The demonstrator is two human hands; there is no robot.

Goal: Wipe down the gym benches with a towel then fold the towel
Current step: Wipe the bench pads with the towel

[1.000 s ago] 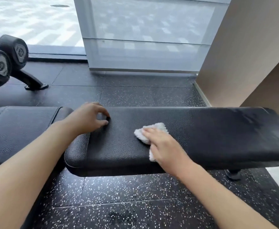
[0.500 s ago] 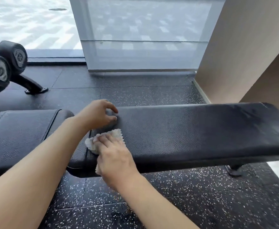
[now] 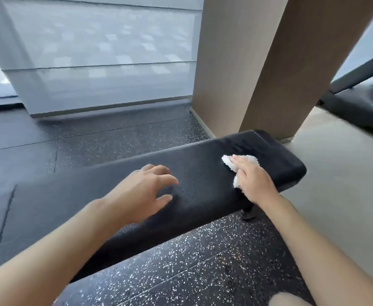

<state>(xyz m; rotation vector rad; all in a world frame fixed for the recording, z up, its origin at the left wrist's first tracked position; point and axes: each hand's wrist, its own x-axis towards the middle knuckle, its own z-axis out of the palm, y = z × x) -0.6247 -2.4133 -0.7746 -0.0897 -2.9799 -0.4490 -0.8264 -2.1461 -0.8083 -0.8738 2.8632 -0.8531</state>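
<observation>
A black padded gym bench (image 3: pixel 203 173) runs across the view from lower left to upper right. A small white fluffy towel (image 3: pixel 229 162) lies bunched on its top near the right end. My right hand (image 3: pixel 252 180) lies flat on the towel with straight fingers, pressing it onto the pad; most of the towel is hidden under the palm. My left hand (image 3: pixel 143 191) hovers at the middle of the bench with fingers spread and loosely bent, fingertips near the pad, holding nothing.
A tan pillar (image 3: pixel 258 62) stands right behind the bench's right end. Frosted glass panels (image 3: pixel 104 62) line the back. Speckled black rubber floor (image 3: pixel 192 261) surrounds the bench, with pale flooring (image 3: pixel 346 184) to the right. Dark equipment (image 3: pixel 362 102) sits far right.
My right hand has swept the towel from the bench's left end to its right end. The view swung right, and my left hand moved along to the middle of the pad.
</observation>
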